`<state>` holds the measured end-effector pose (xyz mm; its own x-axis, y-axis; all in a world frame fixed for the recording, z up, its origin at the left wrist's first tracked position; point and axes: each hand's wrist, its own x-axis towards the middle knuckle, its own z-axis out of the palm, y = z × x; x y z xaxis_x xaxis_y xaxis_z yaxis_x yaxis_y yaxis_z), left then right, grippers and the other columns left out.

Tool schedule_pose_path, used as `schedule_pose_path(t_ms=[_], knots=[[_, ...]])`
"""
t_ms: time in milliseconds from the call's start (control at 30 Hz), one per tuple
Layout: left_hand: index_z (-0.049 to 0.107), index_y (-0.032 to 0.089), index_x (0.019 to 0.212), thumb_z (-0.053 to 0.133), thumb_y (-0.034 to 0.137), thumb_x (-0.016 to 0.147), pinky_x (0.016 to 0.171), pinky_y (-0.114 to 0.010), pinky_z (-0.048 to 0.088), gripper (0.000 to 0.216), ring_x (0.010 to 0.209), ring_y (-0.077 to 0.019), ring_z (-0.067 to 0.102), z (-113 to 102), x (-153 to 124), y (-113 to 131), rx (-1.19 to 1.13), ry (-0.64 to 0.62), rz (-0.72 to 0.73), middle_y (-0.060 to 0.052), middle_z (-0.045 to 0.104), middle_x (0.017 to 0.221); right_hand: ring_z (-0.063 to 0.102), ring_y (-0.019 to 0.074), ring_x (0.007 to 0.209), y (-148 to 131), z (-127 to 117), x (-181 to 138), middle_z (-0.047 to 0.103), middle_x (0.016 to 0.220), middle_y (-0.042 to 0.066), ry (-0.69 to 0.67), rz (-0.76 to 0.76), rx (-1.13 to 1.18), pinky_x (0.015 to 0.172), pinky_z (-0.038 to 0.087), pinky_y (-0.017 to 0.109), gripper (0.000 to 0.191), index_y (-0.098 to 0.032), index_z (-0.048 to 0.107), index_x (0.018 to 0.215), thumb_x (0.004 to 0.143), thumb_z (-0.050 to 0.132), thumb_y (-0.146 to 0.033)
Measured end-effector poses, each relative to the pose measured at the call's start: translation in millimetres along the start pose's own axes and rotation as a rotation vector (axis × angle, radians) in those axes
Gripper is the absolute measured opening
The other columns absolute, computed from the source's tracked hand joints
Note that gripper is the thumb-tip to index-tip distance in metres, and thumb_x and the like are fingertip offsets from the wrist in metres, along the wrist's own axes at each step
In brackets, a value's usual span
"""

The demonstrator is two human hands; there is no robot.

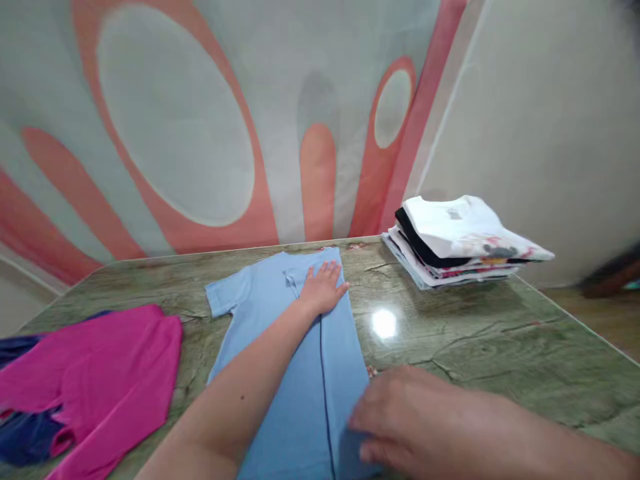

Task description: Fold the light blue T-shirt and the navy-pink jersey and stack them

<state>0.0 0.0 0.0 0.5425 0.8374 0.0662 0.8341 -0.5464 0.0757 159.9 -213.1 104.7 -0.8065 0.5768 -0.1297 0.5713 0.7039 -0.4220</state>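
Observation:
A light-blue short-sleeved shirt [295, 373] lies on the table, its one visible sleeve pointing left. Its right side is folded inward, leaving a long dark edge down the middle. My left hand [324, 288] rests flat near the collar, fingers spread on the folded part. At the shirt's lower right edge, my right hand [400, 417] is curled with the blue cloth at its fingertips; it is somewhat blurred. My left forearm covers part of the shirt, and the hem runs out of view at the bottom.
A stack of folded clothes [465, 240], white on top, sits at the table's back right. Crumpled pink [120, 367] and dark-blue clothes [30, 433] lie at the left. Behind the marble-patterned table [480, 353] stands a wall with orange shapes.

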Motion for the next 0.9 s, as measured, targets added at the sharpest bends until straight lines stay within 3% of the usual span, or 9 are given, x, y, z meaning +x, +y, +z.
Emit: schedule_pose_path(t_ms=[100, 200, 367, 433, 567, 633, 733, 800, 900], knots=[[0.026, 0.018, 0.149, 0.016, 0.058, 0.096, 0.115, -0.054, 0.014, 0.067, 0.145, -0.0246, 0.015, 3.1, -1.8, -2.2, 0.013, 0.019, -0.004, -0.007, 0.019, 0.157, 0.048, 0.0268, 0.126, 42.7, 10.4, 36.1, 0.053, 0.137, 0.011, 0.218, 0.140, -0.139, 0.103, 0.041, 0.043, 0.039, -0.018, 0.055, 0.129, 0.094, 0.049, -0.033], [0.027, 0.019, 0.149, 0.016, 0.058, 0.096, 0.115, -0.053, 0.014, 0.066, 0.145, -0.0243, 0.016, 5.6, -2.6, -2.6, 0.017, 0.042, -0.002, -0.007, 0.020, 0.157, 0.042, 0.0312, 0.131, 56.1, 16.0, 41.8, 0.045, 0.143, 0.014, 0.208, 0.196, -0.250, 0.104, 0.038, 0.047, 0.047, -0.015, 0.051, 0.134, 0.091, 0.055, -0.033], [0.027, 0.019, 0.149, 0.017, 0.058, 0.096, 0.115, -0.053, 0.015, 0.066, 0.144, -0.0247, 0.016, 4.4, -1.9, -0.9, 0.005, 0.053, 0.004, -0.007, 0.021, 0.157, 0.065, 0.0279, 0.094, 29.8, 8.3, 19.0, 0.070, 0.095, 0.012, 0.039, 0.220, -0.336, 0.091, 0.046, 0.050, 0.024, -0.016, 0.070, 0.095, 0.094, 0.048, -0.025], [0.027, 0.019, 0.149, 0.018, 0.058, 0.096, 0.114, -0.053, 0.015, 0.066, 0.145, -0.0250, 0.016, 2.5, -1.9, -0.4, 0.000, 0.051, 0.005, -0.007, 0.021, 0.157, 0.061, 0.0280, 0.105, 27.2, 5.8, 20.2, 0.068, 0.106, 0.012, 0.099, 0.194, -0.304, 0.094, 0.044, 0.048, 0.025, -0.017, 0.068, 0.103, 0.095, 0.046, -0.025], [0.027, 0.019, 0.149, 0.018, 0.057, 0.096, 0.114, -0.054, 0.015, 0.065, 0.145, -0.0251, 0.016, -0.1, -2.8, 0.4, -0.007, 0.051, 0.005, -0.008, 0.021, 0.157, 0.042, 0.0297, 0.130, 34.8, 8.6, 24.2, 0.045, 0.143, 0.013, 0.185, 0.152, -0.265, 0.103, 0.038, 0.046, 0.043, -0.017, 0.051, 0.133, 0.092, 0.052, -0.029], [0.028, 0.020, 0.149, 0.019, 0.057, 0.096, 0.114, -0.054, 0.014, 0.065, 0.144, -0.0254, 0.017, 0.0, -3.1, 0.6, -0.008, 0.051, 0.004, -0.007, 0.022, 0.157, 0.051, 0.0304, 0.122, 29.0, 8.1, 15.4, 0.051, 0.137, 0.015, 0.125, 0.129, -0.299, 0.099, 0.042, 0.045, 0.040, -0.015, 0.056, 0.127, 0.090, 0.056, -0.029], [0.028, 0.020, 0.149, 0.020, 0.057, 0.096, 0.114, -0.054, 0.014, 0.065, 0.144, -0.0257, 0.017, 1.5, -2.8, 0.4, -0.013, 0.051, 0.006, -0.007, 0.022, 0.156, 0.065, 0.0261, 0.091, 5.2, 0.2, -4.1, 0.069, 0.103, 0.012, 0.011, 0.053, -0.340, 0.085, 0.049, 0.041, 0.022, -0.015, 0.069, 0.101, 0.088, 0.059, -0.029], [0.028, 0.020, 0.148, 0.020, 0.056, 0.096, 0.115, -0.054, 0.014, 0.064, 0.144, -0.0253, 0.018, 2.7, -2.5, 0.0, -0.017, 0.060, 0.004, -0.007, 0.022, 0.156, 0.066, 0.0231, 0.080, -9.8, -5.1, -11.1, 0.071, 0.087, 0.007, -0.018, 0.025, -0.337, 0.078, 0.051, 0.037, 0.019, -0.017, 0.070, 0.093, 0.087, 0.061, -0.031], [0.029, 0.020, 0.148, 0.020, 0.056, 0.096, 0.115, -0.053, 0.014, 0.063, 0.144, -0.0244, 0.018, 3.0, -2.2, 0.1, -0.022, 0.069, 0.000, -0.007, 0.023, 0.156, 0.065, 0.0248, 0.089, -16.7, -4.0, -9.4, 0.070, 0.099, 0.010, 0.058, 0.035, -0.380, 0.078, 0.050, 0.037, 0.026, -0.015, 0.069, 0.101, 0.084, 0.064, -0.033]])
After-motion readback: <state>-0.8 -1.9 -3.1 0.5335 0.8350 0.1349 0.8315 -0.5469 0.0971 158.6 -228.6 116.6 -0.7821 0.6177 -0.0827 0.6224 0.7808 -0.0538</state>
